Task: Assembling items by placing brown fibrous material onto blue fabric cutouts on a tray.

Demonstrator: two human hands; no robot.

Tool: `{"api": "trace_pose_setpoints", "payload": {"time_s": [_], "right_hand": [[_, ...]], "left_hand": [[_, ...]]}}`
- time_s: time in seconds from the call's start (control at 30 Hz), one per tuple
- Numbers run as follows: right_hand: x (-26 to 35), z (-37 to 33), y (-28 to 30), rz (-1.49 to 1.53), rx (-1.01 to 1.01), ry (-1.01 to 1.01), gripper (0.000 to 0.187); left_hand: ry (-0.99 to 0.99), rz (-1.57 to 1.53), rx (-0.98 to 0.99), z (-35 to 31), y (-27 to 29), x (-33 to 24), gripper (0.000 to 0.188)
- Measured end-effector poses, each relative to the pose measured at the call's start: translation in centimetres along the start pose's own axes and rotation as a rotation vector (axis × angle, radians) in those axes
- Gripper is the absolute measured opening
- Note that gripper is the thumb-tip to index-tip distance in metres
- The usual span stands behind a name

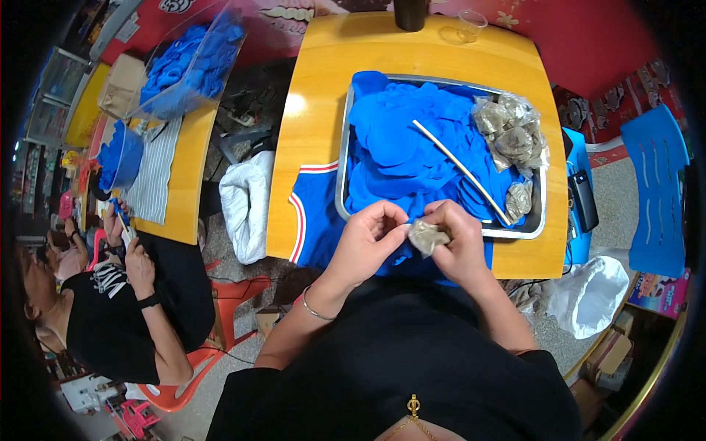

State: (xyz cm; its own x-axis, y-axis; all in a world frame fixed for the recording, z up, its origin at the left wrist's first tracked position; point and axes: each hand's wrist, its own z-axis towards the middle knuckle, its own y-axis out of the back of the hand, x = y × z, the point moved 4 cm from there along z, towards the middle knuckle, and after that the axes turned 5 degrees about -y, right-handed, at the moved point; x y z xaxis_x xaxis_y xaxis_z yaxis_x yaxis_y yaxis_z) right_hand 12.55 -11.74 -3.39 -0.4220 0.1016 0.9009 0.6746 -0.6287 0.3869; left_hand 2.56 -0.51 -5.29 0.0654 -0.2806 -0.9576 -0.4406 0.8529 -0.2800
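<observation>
My right hand [460, 239] is closed round a small clear plastic bag [428, 237] with greyish-brown stuff inside. Beside it, my left hand [373, 241] has its thumb and fingers pinched together at the bag's edge; what lies between those fingertips is hidden. Both hands are over the near rim of a metal tray [341, 184], heaped with flat, limp blue pieces [397, 140] that look rubbery. A pale stick [462, 173] lies slantwise across the heap. More filled clear bags [511, 128] rest at the tray's right side.
Under the tray's near left corner a blue jersey [316, 213] covers part of the yellow table [312, 95]. A dark cup [410, 15] and a clear plastic cup [471, 26] stand at the far edge. At left, a co-worker [110, 309] sits by another table with a clear bin [191, 70].
</observation>
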Motion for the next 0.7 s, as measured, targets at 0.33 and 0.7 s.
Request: {"api": "trace_pose_setpoints", "payload": {"time_s": [0.33,0.7], "right_hand": [[0.6,-1.2,-0.4,-0.203,-0.056,0.077,0.022],[-0.4,-1.0,0.2,-0.236,-0.048,0.046,0.023]], "left_hand": [[0.007,0.080,-0.056,-1.3,0.0,0.3,0.011],[0.053,0.047,-0.012,0.1,-1.0,0.6,0.017]]}}
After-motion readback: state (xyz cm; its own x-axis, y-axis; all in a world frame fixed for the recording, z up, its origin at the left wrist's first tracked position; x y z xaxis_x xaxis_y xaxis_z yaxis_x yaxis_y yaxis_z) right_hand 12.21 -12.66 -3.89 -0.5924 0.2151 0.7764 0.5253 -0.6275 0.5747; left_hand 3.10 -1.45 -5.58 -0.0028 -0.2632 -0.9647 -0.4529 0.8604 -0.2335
